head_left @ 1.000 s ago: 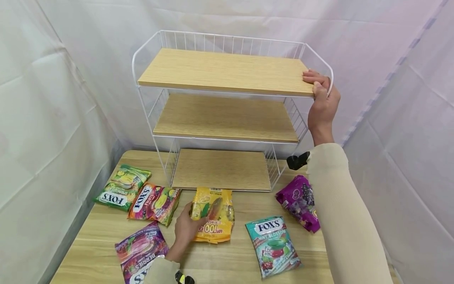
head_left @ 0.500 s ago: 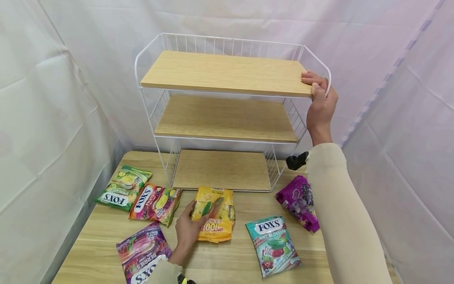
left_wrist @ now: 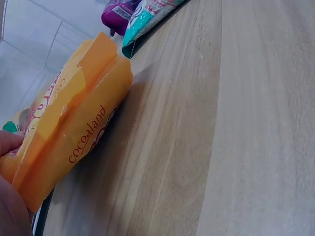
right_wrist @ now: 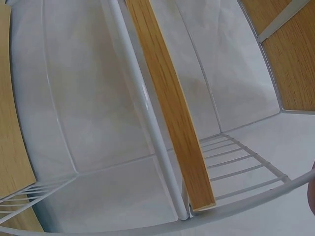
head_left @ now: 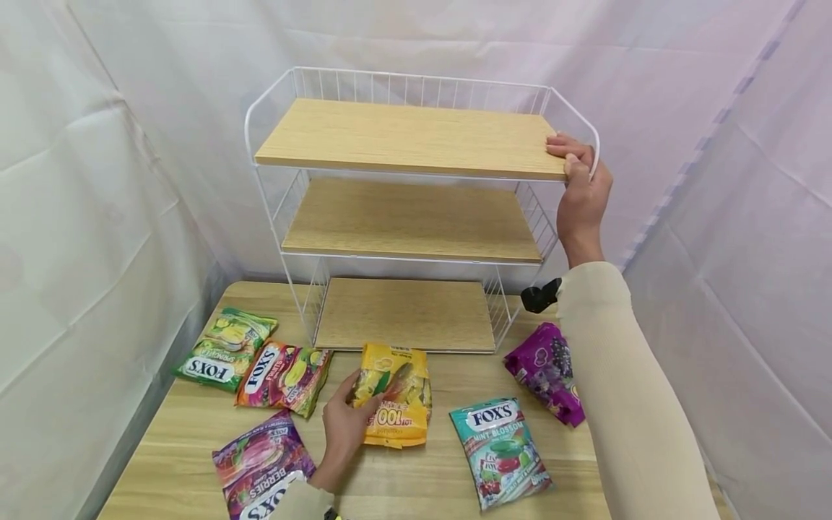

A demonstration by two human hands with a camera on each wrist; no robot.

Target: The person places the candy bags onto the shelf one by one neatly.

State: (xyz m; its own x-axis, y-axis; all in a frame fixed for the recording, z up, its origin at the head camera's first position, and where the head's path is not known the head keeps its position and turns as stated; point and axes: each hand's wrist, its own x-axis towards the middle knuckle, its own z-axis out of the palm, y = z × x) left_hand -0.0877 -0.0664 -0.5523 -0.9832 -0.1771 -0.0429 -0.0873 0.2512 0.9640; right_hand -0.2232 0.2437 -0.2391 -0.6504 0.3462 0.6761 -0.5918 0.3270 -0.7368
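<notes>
My left hand (head_left: 351, 419) grips the left side of a yellow candy bag (head_left: 394, 396), thumb across its printed front. In the left wrist view, the bag's orange end (left_wrist: 81, 118) reads "cocoaland" and throws a shadow on the wood close below. The bag lies just in front of a three-tier white wire rack with wooden shelves. My right hand (head_left: 583, 198) holds the right end of the top shelf (head_left: 416, 137), thumb at the front edge and fingers on the board. The right wrist view shows a shelf board (right_wrist: 170, 98) and white wire side (right_wrist: 246, 172), with only a sliver of hand.
Left on the table stand out a green candy bag (head_left: 227, 350), a red-orange fruits bag (head_left: 286, 375) and a purple berries bag (head_left: 263, 462). A teal mint bag (head_left: 500, 453) lies right of centre. Behind my right forearm, a purple grape bag (head_left: 546, 372) is partly hidden. White curtains enclose the table.
Both hands keep their holds, and the yellow bag stays in front of the rack. The rack's top and my right hand sit slightly lower and further left in the head view.
</notes>
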